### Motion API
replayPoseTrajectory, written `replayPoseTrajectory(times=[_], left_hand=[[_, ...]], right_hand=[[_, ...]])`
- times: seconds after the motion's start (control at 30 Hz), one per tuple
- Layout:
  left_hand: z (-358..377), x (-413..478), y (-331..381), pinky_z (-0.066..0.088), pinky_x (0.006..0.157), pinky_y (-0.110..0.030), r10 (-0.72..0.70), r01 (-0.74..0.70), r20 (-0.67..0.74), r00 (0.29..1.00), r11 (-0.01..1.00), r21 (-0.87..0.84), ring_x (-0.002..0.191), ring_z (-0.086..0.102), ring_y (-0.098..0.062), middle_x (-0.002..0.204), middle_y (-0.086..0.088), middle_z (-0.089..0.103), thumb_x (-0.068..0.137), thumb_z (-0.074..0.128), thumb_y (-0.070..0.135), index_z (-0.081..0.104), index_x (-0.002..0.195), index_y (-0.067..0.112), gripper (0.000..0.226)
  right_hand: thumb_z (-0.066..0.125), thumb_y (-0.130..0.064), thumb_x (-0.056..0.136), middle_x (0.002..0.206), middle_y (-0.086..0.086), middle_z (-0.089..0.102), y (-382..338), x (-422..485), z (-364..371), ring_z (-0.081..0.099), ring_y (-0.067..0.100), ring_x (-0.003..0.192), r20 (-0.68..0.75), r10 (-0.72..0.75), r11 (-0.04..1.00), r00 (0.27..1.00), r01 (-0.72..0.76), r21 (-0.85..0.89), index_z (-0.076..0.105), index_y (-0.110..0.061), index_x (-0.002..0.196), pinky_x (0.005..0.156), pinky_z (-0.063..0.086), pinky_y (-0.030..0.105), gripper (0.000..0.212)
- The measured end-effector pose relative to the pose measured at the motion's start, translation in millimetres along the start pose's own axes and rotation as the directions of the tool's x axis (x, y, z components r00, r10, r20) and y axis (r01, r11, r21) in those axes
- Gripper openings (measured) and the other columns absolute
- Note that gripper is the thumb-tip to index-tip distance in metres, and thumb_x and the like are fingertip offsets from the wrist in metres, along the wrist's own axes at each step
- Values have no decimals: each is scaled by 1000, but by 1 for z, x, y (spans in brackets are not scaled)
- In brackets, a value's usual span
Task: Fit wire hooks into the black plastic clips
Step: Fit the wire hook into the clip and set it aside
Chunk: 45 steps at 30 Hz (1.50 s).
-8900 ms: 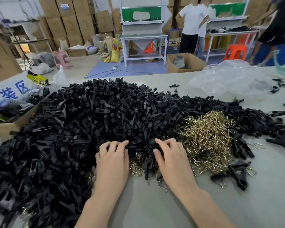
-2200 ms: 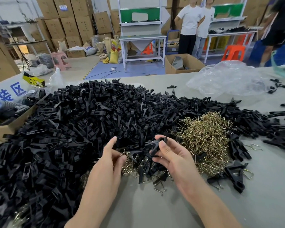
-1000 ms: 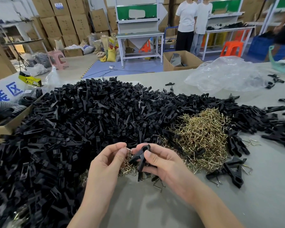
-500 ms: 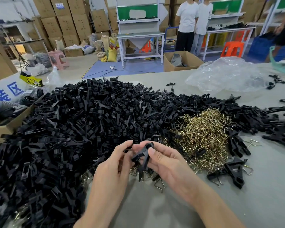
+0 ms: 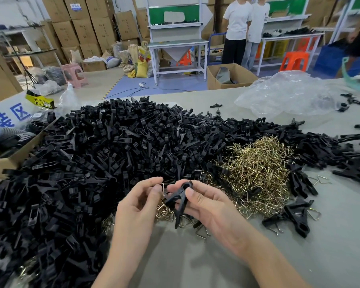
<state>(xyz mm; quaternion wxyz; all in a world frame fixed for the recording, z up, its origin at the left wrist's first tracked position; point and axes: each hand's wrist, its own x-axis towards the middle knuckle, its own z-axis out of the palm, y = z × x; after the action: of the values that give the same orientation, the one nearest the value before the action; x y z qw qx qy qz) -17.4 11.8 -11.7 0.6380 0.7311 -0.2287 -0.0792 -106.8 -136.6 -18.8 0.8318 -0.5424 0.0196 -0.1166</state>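
Gripping a black clip (image 5: 180, 197) in the right hand (image 5: 208, 206), thumb pressing on top, fingers curling beneath. Pinching a wire hook (image 5: 162, 185) between thumb and forefinger of the left hand (image 5: 137, 204), just beside the clip at its 9 o'clock. Working over a grey table (image 5: 195, 262), facing a pile of black clips (image 5: 112, 152) at 10 o'clock, a heap of brass hooks (image 5: 258, 169) at 2 o'clock, a clear plastic bag (image 5: 287, 94) at 1 o'clock, cardboard boxes (image 5: 81, 23) at 11 o'clock.

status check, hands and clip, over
Left hand pinches a wire hook. Right hand grips a black clip. Hook not yet in clip. Nothing between them.
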Motion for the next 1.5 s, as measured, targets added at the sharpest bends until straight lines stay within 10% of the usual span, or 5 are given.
replayPoseTrajectory(times=[0.17, 0.43, 1.0, 1.5], left_hand=[[1, 0, -1, 51, 62, -14, -26, 27, -26, 999, 999, 18, 69, 63, -4, 82, 10, 74, 93, 64, 37, 73, 95, 42, 10], [4, 0, 11, 56, 60, -21, -277, 351, 218, 936, 780, -518, 68, 65, -13, 82, -10, 70, 74, 70, 22, 73, 79, 10, 12], [23, -8, 11, 46, 56, -25, -271, 473, 404, 874, 665, -578, 61, 52, -10, 70, -1, 59, 77, 71, 26, 75, 91, 11, 20], [25, -11, 12, 43, 61, -28, -264, 491, 430, 863, 639, -593, 63, 53, -11, 73, -3, 60, 73, 73, 25, 72, 86, 14, 18]], right_hand=[[61, -25, 96, 128, 13, 67, 2, 1, -1, 63, 27, 121, -75, -19, 1000, 997, 21, 17, 69, -10, 119, 102, 52, 40, 29], [59, -10, 88, 122, 14, 71, -1, 3, -6, 71, 22, 107, -253, -44, 975, 966, 97, 201, 67, -8, 120, 85, 56, 23, 33], [53, -10, 96, 126, 22, 66, 3, 2, 0, 68, 24, 106, -154, 69, 909, 986, 1, 416, 54, 1, 136, 104, 52, 35, 41], [54, -8, 95, 128, 22, 66, 0, 1, 0, 68, 25, 112, -187, 45, 924, 981, 31, 381, 57, 1, 131, 92, 55, 27, 37]])
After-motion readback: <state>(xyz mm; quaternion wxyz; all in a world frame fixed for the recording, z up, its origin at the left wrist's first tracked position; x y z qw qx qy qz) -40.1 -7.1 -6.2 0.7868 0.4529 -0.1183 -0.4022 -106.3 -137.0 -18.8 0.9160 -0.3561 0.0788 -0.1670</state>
